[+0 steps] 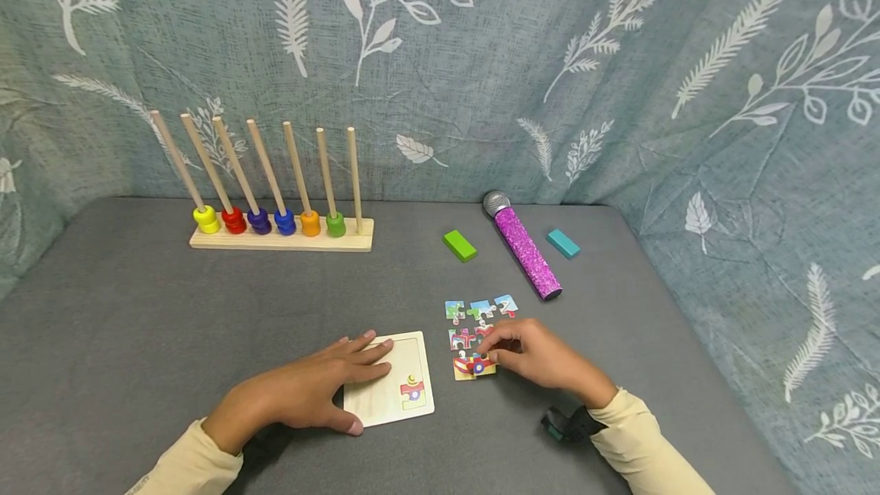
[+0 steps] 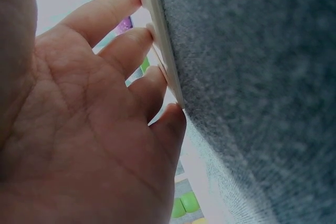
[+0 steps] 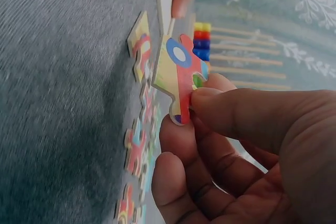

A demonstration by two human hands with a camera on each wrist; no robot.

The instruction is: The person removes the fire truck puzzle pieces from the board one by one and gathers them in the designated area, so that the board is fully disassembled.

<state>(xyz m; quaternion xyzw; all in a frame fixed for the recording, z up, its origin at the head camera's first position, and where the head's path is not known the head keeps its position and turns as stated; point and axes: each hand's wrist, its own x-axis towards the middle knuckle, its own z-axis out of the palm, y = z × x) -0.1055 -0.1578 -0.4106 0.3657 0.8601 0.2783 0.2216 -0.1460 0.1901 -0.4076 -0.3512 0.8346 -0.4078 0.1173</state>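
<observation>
My left hand [image 1: 312, 388] lies with spread fingers on the pale wooden puzzle board [image 1: 374, 407]; its fingertips meet the board [image 2: 167, 45] in the left wrist view. A single jigsaw piece [image 1: 412, 393] with a red and yellow picture sits in the board's near right corner. Between thumb and fingers, my right hand [image 1: 543, 357] pinches a jigsaw piece [image 3: 181, 72] printed with a blue wheel and a red band. Below and beside that hand, several loose pieces lie in rough rows, among them a blue-sky piece [image 1: 505, 305] and a red one [image 1: 461, 339].
Farther back stands a wooden peg rack [image 1: 282, 244] with coloured rings low on its upright pegs. A purple glitter microphone [image 1: 528, 253] lies between a green block [image 1: 459, 246] and a teal block [image 1: 564, 243]. A patterned curtain [image 1: 440, 98] hangs behind the grey table.
</observation>
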